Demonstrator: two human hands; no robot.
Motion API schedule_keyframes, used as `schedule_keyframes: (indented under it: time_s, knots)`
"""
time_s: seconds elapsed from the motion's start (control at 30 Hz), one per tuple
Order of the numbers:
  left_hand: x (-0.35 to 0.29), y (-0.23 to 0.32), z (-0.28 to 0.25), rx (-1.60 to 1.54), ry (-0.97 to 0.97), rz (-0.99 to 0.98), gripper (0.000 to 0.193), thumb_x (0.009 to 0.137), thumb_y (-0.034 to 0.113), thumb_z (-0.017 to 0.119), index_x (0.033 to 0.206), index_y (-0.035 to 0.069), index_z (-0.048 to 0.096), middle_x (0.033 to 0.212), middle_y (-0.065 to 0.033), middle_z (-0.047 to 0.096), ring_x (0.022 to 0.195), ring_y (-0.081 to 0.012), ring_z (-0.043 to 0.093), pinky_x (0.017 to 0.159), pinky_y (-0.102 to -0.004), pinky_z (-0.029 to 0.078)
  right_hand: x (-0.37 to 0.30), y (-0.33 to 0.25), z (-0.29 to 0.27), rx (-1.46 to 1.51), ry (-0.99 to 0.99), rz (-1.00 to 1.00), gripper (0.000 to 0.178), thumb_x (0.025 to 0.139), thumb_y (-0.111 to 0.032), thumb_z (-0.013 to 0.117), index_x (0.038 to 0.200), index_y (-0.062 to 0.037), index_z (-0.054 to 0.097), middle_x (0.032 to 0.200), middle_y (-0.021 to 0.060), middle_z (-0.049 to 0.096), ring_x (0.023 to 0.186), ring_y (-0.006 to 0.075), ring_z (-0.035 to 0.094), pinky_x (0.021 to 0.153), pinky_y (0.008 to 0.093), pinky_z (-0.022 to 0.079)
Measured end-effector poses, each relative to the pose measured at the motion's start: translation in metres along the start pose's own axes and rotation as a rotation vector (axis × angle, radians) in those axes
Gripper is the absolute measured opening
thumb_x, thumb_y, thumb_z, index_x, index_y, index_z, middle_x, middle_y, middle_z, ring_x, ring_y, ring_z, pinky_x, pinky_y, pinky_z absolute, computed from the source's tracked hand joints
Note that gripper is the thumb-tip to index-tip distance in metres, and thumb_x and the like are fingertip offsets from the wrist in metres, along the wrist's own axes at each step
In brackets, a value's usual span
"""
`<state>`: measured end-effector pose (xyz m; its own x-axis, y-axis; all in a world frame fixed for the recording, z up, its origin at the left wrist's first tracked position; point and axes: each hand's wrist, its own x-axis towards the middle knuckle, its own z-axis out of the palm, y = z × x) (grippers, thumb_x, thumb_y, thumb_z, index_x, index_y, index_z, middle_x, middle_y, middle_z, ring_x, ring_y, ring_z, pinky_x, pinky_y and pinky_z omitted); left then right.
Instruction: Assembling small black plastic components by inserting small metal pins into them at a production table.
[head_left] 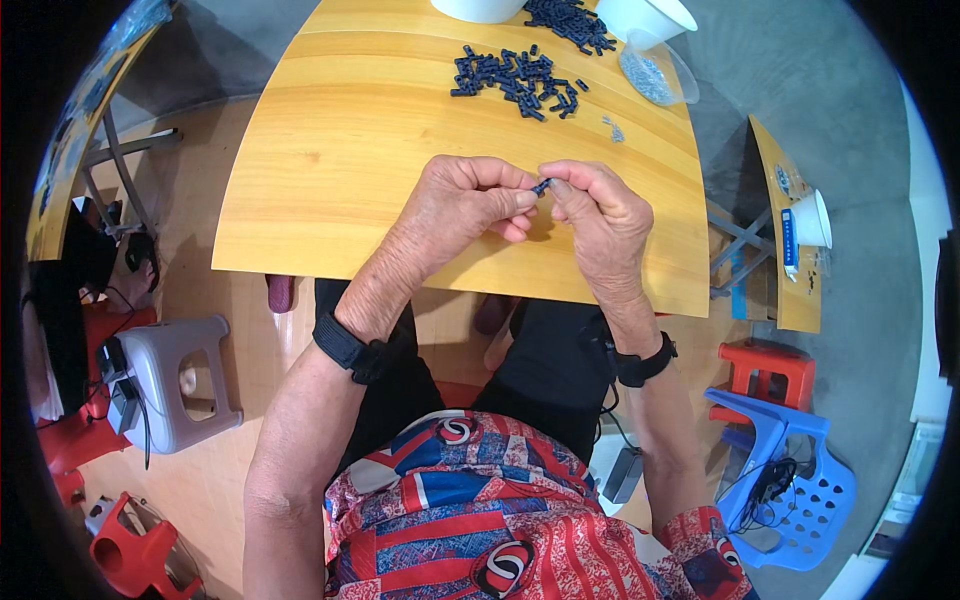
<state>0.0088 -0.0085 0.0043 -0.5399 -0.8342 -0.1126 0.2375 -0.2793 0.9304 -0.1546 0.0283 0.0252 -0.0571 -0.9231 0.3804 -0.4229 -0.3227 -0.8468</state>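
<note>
Above the near part of the wooden table [340, 190] my two hands meet at a small dark plastic piece [541, 187]. My left hand [470, 200] pinches it between thumb and fingertips. My right hand [598, 205] closes its thumb and forefinger at the piece's other end; whether a tiny part sits in that pinch is hidden. Beyond my hands lies a loose pile of small dark plastic pieces [515, 80]. A few tiny silvery metal parts [613, 129] lie to its right.
Farther back are a second dark heap [570, 22], a white bowl [480, 8], a white tub [648, 18] and a clear dish of metal parts [648, 78]. Stools stand on both sides: grey [170, 380], red [768, 372]. A blue plastic chair [790, 490] is at right.
</note>
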Motion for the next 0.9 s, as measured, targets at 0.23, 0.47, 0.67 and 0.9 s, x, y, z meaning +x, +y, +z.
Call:
schedule_keyframes:
  time_s: [0.23, 0.47, 0.67, 0.9]
  knots:
    - [-0.001, 0.003, -0.003, -0.054, -0.029, -0.007, 0.017, 0.086, 0.012, 0.061, 0.096, -0.001, 0.064, 0.078, -0.0055, 0.065, 0.065, -0.0087, 0.061, 0.064, -0.0212, 0.052, 0.007, -0.001, -0.002, -0.023, -0.081, -0.096, 0.009, 0.081, -0.001, 0.062, 0.089, -0.0018, 0.067, 0.079, 0.0047, 0.063, 0.059, 0.0078, 0.054, 0.053, 0.0209, 0.044]
    - [-0.001, 0.003, -0.005, -0.152, -0.032, -0.034, 0.018, 0.086, 0.015, 0.062, 0.095, 0.0, 0.064, 0.078, -0.0051, 0.065, 0.065, -0.009, 0.061, 0.064, -0.0215, 0.052, 0.005, 0.0, 0.003, 0.042, -0.003, -0.056, 0.008, 0.082, -0.003, 0.063, 0.089, -0.0015, 0.066, 0.079, 0.0049, 0.062, 0.059, 0.0083, 0.054, 0.053, 0.0206, 0.044]
    - [-0.001, 0.002, -0.005, -0.117, -0.046, -0.026, 0.017, 0.086, 0.014, 0.062, 0.095, 0.0, 0.064, 0.078, -0.0051, 0.065, 0.065, -0.009, 0.06, 0.064, -0.022, 0.052, 0.012, -0.002, -0.008, -0.112, -0.097, -0.17, 0.007, 0.08, -0.001, 0.062, 0.087, -0.0014, 0.065, 0.076, 0.0058, 0.061, 0.061, 0.012, 0.056, 0.054, 0.0235, 0.045]
    - [-0.002, 0.004, -0.007, -0.086, -0.055, -0.042, 0.016, 0.085, 0.014, 0.062, 0.095, 0.0, 0.065, 0.077, -0.0047, 0.065, 0.065, -0.0091, 0.06, 0.063, -0.0215, 0.052, 0.016, -0.008, -0.013, -0.193, -0.185, -0.255, 0.01, 0.078, 0.002, 0.06, 0.085, -0.0037, 0.064, 0.077, 0.0074, 0.062, 0.07, 0.019, 0.062, 0.06, 0.0269, 0.047]
